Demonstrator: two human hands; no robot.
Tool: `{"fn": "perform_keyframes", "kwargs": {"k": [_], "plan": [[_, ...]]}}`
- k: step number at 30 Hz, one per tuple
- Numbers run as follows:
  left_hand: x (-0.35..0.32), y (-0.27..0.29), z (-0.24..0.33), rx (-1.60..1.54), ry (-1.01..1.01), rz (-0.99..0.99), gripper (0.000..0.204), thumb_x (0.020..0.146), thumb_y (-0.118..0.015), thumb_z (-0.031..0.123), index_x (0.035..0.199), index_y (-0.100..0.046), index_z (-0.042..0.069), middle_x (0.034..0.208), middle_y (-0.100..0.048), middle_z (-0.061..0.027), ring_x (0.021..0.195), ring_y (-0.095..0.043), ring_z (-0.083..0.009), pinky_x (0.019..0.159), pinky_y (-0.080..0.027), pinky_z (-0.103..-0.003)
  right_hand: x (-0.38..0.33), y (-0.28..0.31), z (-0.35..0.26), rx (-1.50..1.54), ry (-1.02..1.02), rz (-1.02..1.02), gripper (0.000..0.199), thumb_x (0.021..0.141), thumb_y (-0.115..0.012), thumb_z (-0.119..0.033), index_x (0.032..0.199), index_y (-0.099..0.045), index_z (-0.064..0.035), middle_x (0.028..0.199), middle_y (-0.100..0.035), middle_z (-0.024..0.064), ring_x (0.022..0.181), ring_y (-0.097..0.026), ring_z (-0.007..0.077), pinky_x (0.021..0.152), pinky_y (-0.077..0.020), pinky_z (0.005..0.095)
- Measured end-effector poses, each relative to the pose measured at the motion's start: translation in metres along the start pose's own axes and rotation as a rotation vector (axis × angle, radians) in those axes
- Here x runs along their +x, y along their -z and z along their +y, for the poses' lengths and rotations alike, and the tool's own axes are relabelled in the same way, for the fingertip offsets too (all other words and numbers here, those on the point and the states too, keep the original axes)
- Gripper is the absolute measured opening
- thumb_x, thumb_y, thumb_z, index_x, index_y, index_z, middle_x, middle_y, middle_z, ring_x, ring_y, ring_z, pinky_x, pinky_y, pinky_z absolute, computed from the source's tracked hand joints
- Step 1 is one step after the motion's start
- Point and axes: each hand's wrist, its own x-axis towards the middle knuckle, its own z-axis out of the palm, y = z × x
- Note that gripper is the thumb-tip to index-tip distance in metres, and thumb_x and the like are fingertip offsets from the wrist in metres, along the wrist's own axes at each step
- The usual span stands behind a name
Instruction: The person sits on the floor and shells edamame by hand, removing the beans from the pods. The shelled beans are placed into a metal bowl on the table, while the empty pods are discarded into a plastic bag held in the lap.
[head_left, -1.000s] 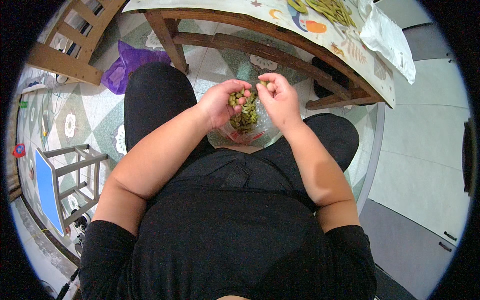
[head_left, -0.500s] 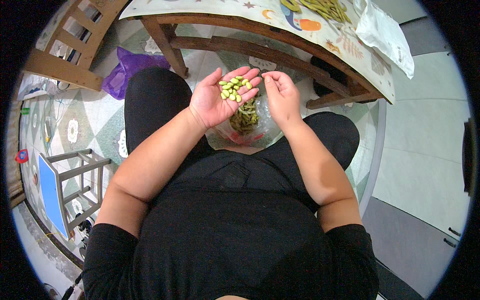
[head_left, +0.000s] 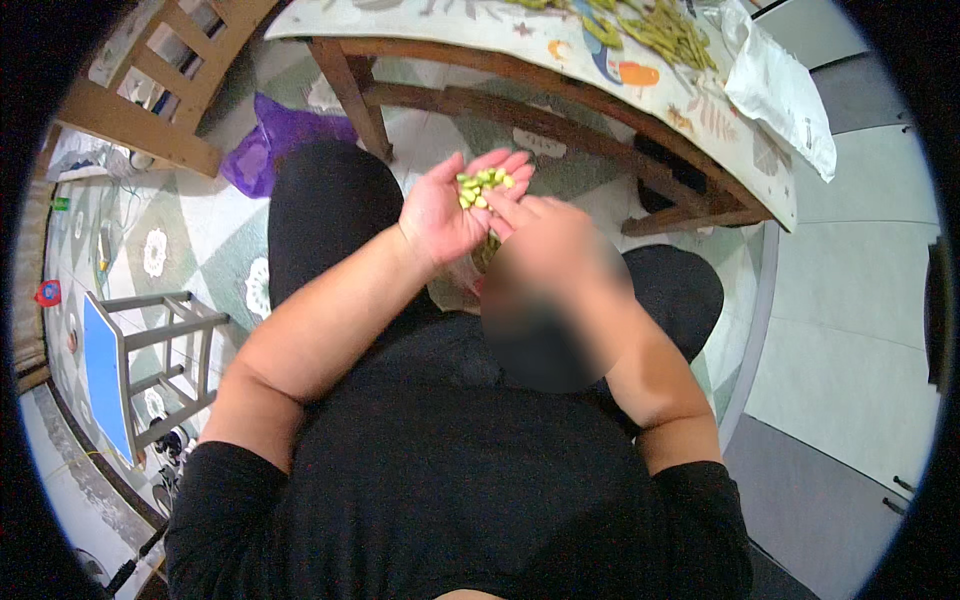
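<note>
My left hand (head_left: 440,215) is palm up and cupped, with several shelled green soybeans (head_left: 484,186) lying on the palm and fingers. Over its fingertips reaches my right hand (head_left: 545,235), one finger stretched out and touching the soybeans; a blur covers much of the back of this hand and wrist. Below both hands, between my knees, some dark green pods (head_left: 487,252) show in a clear plastic bag, mostly hidden behind the right hand.
Ahead is a wooden table (head_left: 450,50) with a patterned cloth. More green pods (head_left: 672,35) and a white plastic bag (head_left: 785,95) lie on it. A purple bag (head_left: 275,140) rests on the floor at left. A blue-topped stool (head_left: 108,375) lies on its side. Cabinets (head_left: 850,300) stand at right.
My right hand has moved left, from beside the left fingertips to the soybeans in the palm. The left hand is slightly lower, and the whole view has shifted a little.
</note>
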Motion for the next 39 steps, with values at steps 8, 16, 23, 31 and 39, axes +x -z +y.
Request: {"fn": "perform_keyframes", "kwargs": {"k": [8,16,23,31,39], "plan": [[0.017,-0.113,0.066,-0.020,-0.186,-0.086,0.021,0.088,-0.033,0.013,0.092,-0.044,-0.005,0.091,-0.052,-0.0177,0.091,-0.052,-0.0297,0.081,-0.046,-0.040,-0.006,-0.010,0.012,0.205,-0.083,0.272,0.029,0.074,-0.053,-0.009,0.102,-0.053,-0.0040,0.075,-0.057,0.0113,0.067,-0.055,0.0258,0.059,-0.0440,0.0329],[0.082,-0.244,0.156,0.502,-0.961,0.144,0.020,0.087,-0.037,0.015,0.099,-0.044,0.000,0.100,-0.042,-0.0105,0.090,-0.042,-0.0214,0.090,-0.031,-0.039,-0.014,-0.030,0.016,0.326,-0.074,0.150,0.025,0.082,-0.044,-0.015,0.103,-0.051,-0.0046,0.096,-0.055,0.0095,0.085,-0.053,0.0217,0.073,-0.0433,0.0321],[0.135,-0.236,0.216,0.781,-0.939,0.287,0.025,0.085,-0.042,0.014,0.106,-0.047,0.002,0.108,-0.047,-0.0077,0.101,-0.038,-0.0189,0.092,-0.027,-0.041,-0.013,-0.034,0.017,0.608,-0.235,-0.041,0.020,0.085,-0.042,-0.019,0.096,-0.052,-0.0055,0.090,-0.054,0.0062,0.080,-0.050,0.0175,0.072,-0.0429,0.0299],[0.126,-0.231,0.183,1.647,-1.061,0.393,0.032,0.072,-0.044,-0.006,0.101,-0.056,0.002,0.102,-0.055,-0.0066,0.093,-0.050,-0.0152,0.079,-0.038,-0.024,-0.013,-0.027,0.012,0.691,-0.302,-0.225,0.018,0.085,-0.040,-0.018,0.091,-0.052,-0.0054,0.083,-0.051,0.0041,0.074,-0.048,0.0150,0.069,-0.0422,0.0285],[0.128,-0.226,0.180,2.190,-1.092,0.473,0.020,0.070,-0.057,0.007,0.089,-0.060,0.004,0.088,-0.061,-0.0048,0.079,-0.056,-0.0122,0.070,-0.042,-0.024,-0.006,-0.016,0.009,0.678,-0.276,-0.477,0.016,0.084,-0.038,-0.013,0.086,-0.052,-0.0055,0.078,-0.050,0.0035,0.068,-0.045,0.0145,0.065,-0.0410,0.0278]]}}
